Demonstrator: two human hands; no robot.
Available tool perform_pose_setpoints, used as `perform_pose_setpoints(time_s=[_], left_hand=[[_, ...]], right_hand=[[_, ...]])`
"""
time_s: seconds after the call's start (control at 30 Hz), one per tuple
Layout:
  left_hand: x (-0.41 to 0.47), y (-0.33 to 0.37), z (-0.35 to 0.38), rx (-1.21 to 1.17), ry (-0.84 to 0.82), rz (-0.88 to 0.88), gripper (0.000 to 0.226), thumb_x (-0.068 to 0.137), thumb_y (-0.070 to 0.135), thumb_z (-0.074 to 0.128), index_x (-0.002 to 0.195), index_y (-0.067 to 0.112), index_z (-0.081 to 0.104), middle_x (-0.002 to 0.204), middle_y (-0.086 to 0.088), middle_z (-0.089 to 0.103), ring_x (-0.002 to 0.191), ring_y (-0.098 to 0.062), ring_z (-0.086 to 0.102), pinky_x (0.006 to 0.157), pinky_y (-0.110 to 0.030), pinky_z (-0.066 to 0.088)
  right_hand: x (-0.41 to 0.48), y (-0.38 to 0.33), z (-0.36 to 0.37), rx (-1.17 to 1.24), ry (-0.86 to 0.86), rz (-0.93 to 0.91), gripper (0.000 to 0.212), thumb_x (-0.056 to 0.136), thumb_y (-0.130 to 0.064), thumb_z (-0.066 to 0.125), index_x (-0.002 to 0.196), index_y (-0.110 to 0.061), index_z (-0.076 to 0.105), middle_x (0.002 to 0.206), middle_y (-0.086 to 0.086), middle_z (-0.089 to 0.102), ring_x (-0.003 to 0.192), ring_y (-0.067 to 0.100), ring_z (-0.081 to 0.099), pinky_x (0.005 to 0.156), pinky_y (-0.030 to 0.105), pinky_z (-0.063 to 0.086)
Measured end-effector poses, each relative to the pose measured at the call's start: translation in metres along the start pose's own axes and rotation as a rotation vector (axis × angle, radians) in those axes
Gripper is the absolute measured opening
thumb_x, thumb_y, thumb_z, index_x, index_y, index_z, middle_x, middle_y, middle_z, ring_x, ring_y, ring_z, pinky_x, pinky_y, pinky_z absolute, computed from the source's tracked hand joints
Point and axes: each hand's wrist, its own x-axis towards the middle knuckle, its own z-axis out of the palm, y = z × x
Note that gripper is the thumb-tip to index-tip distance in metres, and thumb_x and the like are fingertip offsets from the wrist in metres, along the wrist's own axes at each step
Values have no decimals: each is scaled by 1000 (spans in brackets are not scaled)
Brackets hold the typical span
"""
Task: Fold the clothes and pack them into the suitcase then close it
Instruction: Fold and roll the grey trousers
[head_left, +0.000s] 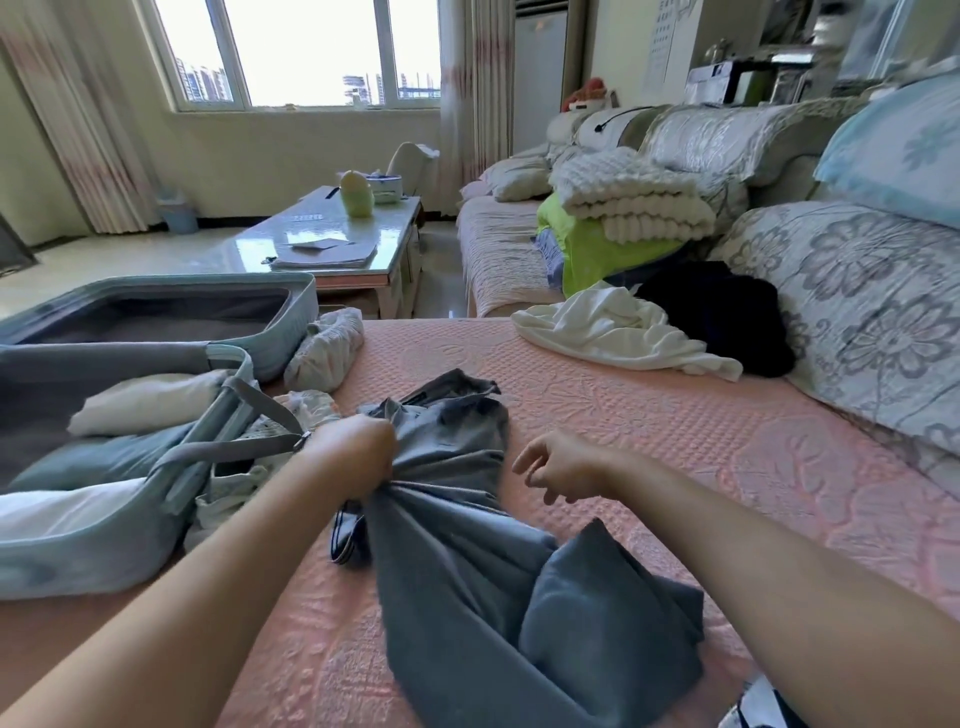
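A crumpled grey garment (467, 561) lies across the pink-covered sofa seat (649, 426) in front of me. My left hand (353, 452) grips a bunched fold of it near its upper part. My right hand (558, 467) hovers just right of the garment with its fingers loosely curled, holding nothing. The light blue suitcase (104, 540) lies open at the left, with folded white and blue clothes inside its near half. A white garment (618, 332) and a black garment (727, 317) lie loose farther back on the right.
Small patterned cloths (327, 348) lie beside the suitcase. A stack of a white blanket (634, 197) on green fabric sits on the far sofa. Floral cushions (872, 312) line the right. A glass coffee table (332, 239) stands behind the suitcase.
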Motion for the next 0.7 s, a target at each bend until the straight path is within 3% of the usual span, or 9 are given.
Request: perform_pose_setpoints(time_s=[0.13,0.23,0.3,0.37,0.4,0.47,0.53,0.6,0.7], left_hand=[[-15,-3,3,217,-189,-141,33,90,17,59,122,15,62,126,0,64,117,-22,61,91,-35,50],[-10,21,2,21,179,33,23,89,14,54,108,21,64,113,0,64,105,-24,63,84,-35,53],[-14,41,4,-252,197,203,19,90,37,56,108,31,62,113,6,56,104,-18,59,84,-34,52],[-20,56,14,-244,-16,314,51,75,64,59,117,37,62,119,9,54,108,-14,53,89,-32,51],[-20,56,19,-167,-86,325,53,72,62,61,118,35,64,119,7,58,107,-16,56,89,-31,51],[-19,46,20,-133,-139,265,26,81,34,64,105,28,72,106,3,68,95,-22,64,81,-28,53],[-16,29,13,-136,-134,152,21,84,17,60,98,23,74,100,0,71,90,-23,67,79,-27,54],[-17,11,3,18,-176,51,24,86,12,56,106,13,71,107,-6,69,99,-25,66,84,-29,54],[-23,-12,2,193,-296,-107,31,88,12,56,118,5,64,123,-9,64,115,-28,61,97,-35,51]], right_hand=[[-7,-8,6,-98,-80,23,37,94,-9,61,130,-16,62,115,8,69,79,19,73,62,31,57],[-10,-18,22,-102,-167,-3,46,90,-9,62,135,-16,58,114,14,71,72,22,68,54,31,55],[-11,-25,33,-108,-151,-25,39,89,-9,60,128,-18,61,102,13,72,68,24,63,54,32,51],[-12,-28,40,-124,-106,-38,32,90,-13,62,123,-13,61,83,10,66,60,21,59,52,32,49],[-12,-28,41,-136,-105,-36,35,91,-15,64,125,-13,59,81,9,65,56,18,57,49,29,48],[-9,-26,42,-171,-111,-21,44,90,-22,67,132,-14,55,97,9,70,60,14,60,47,23,47],[-5,-23,40,-217,-53,-33,50,90,-26,67,138,-15,54,123,7,66,87,16,65,65,24,54],[2,-20,38,-207,25,-24,54,89,-29,70,139,-18,54,128,6,64,106,21,64,86,31,56],[13,-22,37,-133,82,23,55,87,-28,68,139,-21,50,106,8,68,77,23,70,60,33,60]])
